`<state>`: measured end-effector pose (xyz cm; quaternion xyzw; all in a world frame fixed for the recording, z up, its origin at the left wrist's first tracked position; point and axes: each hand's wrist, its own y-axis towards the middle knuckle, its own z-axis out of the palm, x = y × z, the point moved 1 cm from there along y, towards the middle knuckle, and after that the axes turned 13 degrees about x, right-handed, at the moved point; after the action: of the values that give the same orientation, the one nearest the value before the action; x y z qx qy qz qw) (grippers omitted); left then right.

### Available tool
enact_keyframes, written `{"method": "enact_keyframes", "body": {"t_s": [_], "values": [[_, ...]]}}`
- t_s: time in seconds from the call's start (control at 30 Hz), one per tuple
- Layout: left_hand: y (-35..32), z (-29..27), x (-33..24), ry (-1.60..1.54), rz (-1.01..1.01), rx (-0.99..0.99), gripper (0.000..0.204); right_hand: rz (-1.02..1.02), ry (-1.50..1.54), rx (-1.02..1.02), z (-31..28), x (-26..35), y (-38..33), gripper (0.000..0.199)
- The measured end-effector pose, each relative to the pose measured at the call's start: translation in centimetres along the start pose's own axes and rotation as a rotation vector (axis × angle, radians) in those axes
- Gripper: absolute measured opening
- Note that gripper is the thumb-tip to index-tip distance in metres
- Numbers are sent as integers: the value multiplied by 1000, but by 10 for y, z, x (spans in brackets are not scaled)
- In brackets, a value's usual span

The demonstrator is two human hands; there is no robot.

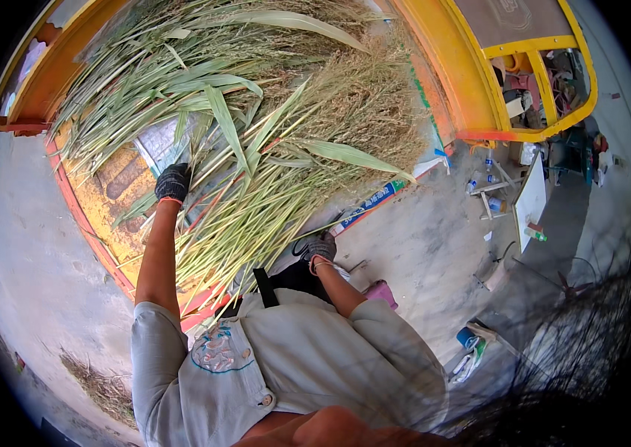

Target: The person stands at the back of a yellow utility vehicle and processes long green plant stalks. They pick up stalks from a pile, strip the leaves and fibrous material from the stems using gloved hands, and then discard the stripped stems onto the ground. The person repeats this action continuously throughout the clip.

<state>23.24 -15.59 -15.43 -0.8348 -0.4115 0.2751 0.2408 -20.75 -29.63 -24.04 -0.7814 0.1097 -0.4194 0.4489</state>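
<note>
Long green stalks with brownish seed heads [256, 208] lie in a heap on a yellow, red-edged cart bed [99, 216]. My left hand [172, 183], in a dark glove, is closed at the left side of the heap, with thin leaf stalks rising from its fingers. Beside it a pale printed sheet [159, 149] shows under the stalks. My right hand [321, 247], in a grey glove, is curled at the near edge of a blue-and-white printed strip [368, 208]. A dark loop shows beside its fingers; what it holds is hidden.
Yellow metal side panels [449, 67] rise at the far right and far left [55, 74] of the bed. On the concrete floor [420, 238] to the right stand a small wooden stool [496, 195] and a white board [531, 197]. Dry stalks [99, 384] lie at the lower left.
</note>
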Motion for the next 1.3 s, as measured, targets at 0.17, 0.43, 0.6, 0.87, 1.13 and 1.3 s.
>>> {"method": "enact_keyframes", "body": {"t_s": [0.17, 0.43, 0.6, 0.87, 1.13, 1.3], "values": [[-82, 19, -46, 7, -68, -315, 43, 9, -833, 256, 17, 91, -13, 19], [-207, 57, -95, 52, 40, -232, 44, -105, 182, 154, -53, 56, 31, 29], [-244, 108, -102, 67, 208, 115, 40, 99, 1118, 387, -68, 116, 11, 19], [-297, 141, -73, -77, -99, 200, 39, 26, 627, 198, -9, 160, -80, 14], [-329, 194, -20, -322, -350, -238, 38, 356, 159, 411, 78, 130, -64, 24], [-351, 212, -16, -453, -468, -261, 40, -397, -976, 787, 79, 96, 22, 29]]}}
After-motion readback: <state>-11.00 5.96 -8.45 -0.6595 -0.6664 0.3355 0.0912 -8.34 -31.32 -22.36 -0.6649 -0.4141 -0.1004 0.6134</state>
